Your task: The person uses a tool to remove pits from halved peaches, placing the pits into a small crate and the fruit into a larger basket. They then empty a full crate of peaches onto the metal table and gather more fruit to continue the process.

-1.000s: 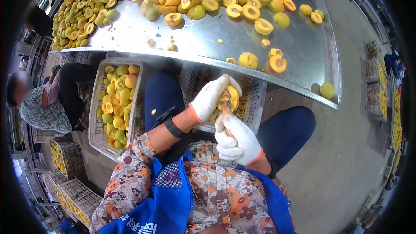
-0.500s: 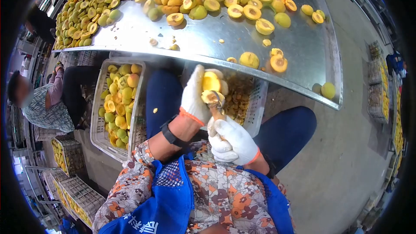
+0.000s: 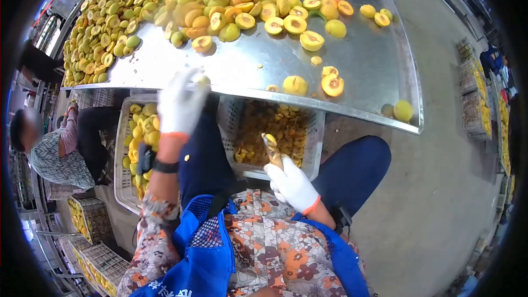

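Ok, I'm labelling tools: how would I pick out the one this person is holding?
Find the steel table heaped with peach halves; under its near edge sits a white crate of pits. Above that crate, the gloved right hand grips the pitting tool, tip up: the only slim, brown-stained blade among round fruit.

Grey concrete floor; steel table; stacked crates along right.

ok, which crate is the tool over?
The crate full of brownish pits; the right hand holds the tool above it. The other crate, further left, holds yellow fruit.
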{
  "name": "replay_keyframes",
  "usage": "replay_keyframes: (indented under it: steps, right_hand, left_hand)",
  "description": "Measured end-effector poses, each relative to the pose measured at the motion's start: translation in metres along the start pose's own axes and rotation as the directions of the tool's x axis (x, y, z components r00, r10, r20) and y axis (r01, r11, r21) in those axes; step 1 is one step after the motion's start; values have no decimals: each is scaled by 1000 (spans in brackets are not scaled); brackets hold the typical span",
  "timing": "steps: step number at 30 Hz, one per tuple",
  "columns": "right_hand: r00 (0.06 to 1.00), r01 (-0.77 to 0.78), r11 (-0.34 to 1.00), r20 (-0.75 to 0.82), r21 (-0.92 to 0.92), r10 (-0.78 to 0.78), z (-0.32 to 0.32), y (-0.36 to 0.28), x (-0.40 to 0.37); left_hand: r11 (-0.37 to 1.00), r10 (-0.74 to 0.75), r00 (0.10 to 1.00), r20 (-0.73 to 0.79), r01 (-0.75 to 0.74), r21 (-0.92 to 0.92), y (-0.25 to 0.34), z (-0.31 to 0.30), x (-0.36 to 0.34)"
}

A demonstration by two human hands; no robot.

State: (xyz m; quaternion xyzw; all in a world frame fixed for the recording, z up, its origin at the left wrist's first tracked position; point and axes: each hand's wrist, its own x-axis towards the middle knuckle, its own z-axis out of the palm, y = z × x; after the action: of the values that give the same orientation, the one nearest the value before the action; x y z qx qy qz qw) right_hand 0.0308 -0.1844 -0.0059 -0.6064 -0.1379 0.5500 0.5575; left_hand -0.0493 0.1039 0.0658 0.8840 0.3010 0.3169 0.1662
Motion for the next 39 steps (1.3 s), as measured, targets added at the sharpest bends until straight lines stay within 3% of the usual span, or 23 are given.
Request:
replay_keyframes:
  steps: [1,2,3,5,7,9,10,13,14,18,21,22,23,24,25,27,29,30,31,33,35,36,39]
  right_hand:
    - [986,136,932,-46,-337,-161,-1,6,4]
    - [960,185,844,-90,-503,-264,2,-4,0]
    - [957,184,841,-101,-509,-270,2,-4,0]
    - [948,129,723,-130,-679,-291,0,2,-2]
    - [930,205,700,-86,-684,-356,-7,7,-6]
    - [926,189,676,-99,-713,-363,-11,11,-9]
    - [910,205,516,-32,-832,-414,-13,16,-11]
    - [883,238,527,-44,-816,-467,-15,21,-10]
    - [926,177,615,-82,-768,-368,-13,18,-8]
    - [924,230,629,-37,-743,-382,-16,37,10]
    - [935,225,656,-30,-720,-354,-13,18,7]
    - [938,166,734,-123,-658,-323,-9,1,-2]
    - [938,101,806,-213,-583,-272,-5,-11,-11]
    - [948,67,815,-218,-576,-232,-7,-17,-13]
    - [936,82,834,-245,-545,-252,-5,-21,-16]
    - [900,275,833,-175,-480,-398,-2,-32,-25]
    - [895,347,836,-119,-424,-431,-1,-35,-23]
    - [876,423,830,-71,-365,-477,-1,-37,-22]
    - [944,265,913,-109,-311,-311,-6,-27,-14]
    - [911,319,838,-99,-443,-399,-12,-11,-5]
    - [886,351,781,-86,-517,-456,-9,-17,-6]
    - [898,319,836,-137,-447,-417,0,-35,-13]
    - [848,381,775,-143,-504,-510,9,-50,-19]
  left_hand:
    - [994,105,985,138,-110,24,13,22,5]
    - [982,187,960,211,-176,-70,33,46,12]
    - [955,293,906,306,-263,-137,56,64,23]
    - [953,299,868,396,-249,-173,94,95,32]
    - [930,324,717,617,-360,-71,107,126,43]
    - [931,291,675,678,-363,-38,109,135,62]
    - [932,243,633,735,-362,4,110,137,68]
    - [882,188,729,658,-419,213,85,153,67]
    - [905,185,714,675,-392,166,90,134,67]
    - [915,190,691,697,-382,130,73,121,75]
    - [951,180,789,587,-293,102,64,109,73]
    - [965,203,835,512,-81,-249,54,107,68]
    - [810,179,880,441,122,-573,46,106,56]
    - [568,110,811,574,423,-706,58,78,44]
    - [276,78,800,595,556,-784,60,71,26]
    - [-18,133,749,649,656,-754,63,60,-5]
    - [-126,27,689,725,721,-681,68,56,-30]
    - [-180,79,674,735,735,-654,64,55,-38]
    - [-231,134,659,741,747,-623,62,52,-44]
    - [-268,18,673,739,716,-645,65,52,-49]
    - [-242,125,685,718,723,-647,57,51,-52]
    - [-144,2,679,734,726,-672,72,45,-51]
    - [-50,35,687,726,726,-685,77,41,-52]
